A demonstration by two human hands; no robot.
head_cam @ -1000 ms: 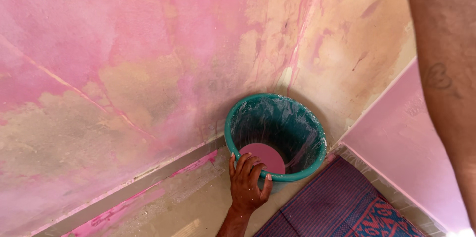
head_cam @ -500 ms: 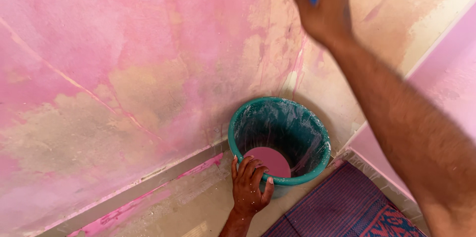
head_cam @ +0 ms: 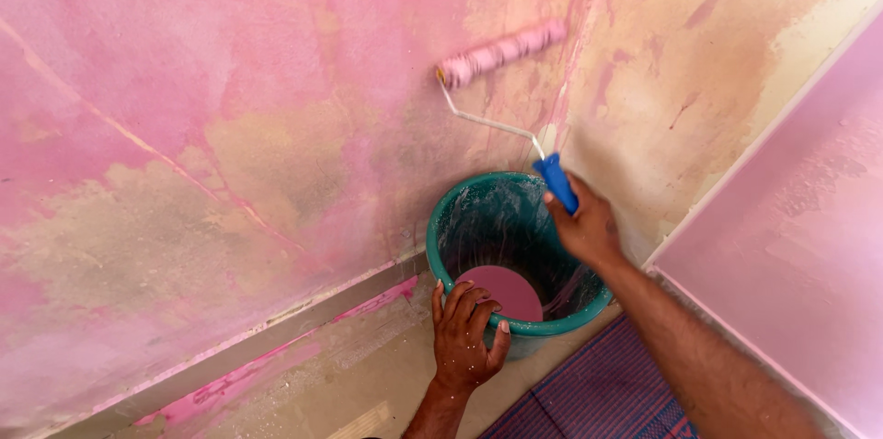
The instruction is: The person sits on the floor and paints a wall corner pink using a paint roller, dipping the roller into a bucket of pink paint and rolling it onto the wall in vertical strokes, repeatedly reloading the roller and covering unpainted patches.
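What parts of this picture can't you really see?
- Head view: how deep the pink paint is; the bucket wall hides it.
- Roller handle: its lower end sits inside the right hand.
- Bucket's base: behind the left hand.
- Purple mat: cut off by the bottom edge.

Bucket (head_cam: 515,260) stands below the roller (head_cam: 501,53), mat (head_cam: 598,393) before it

1 paint roller (head_cam: 501,53), 1 green bucket (head_cam: 460,218), 1 mat (head_cam: 598,393), 2 hands (head_cam: 464,338)
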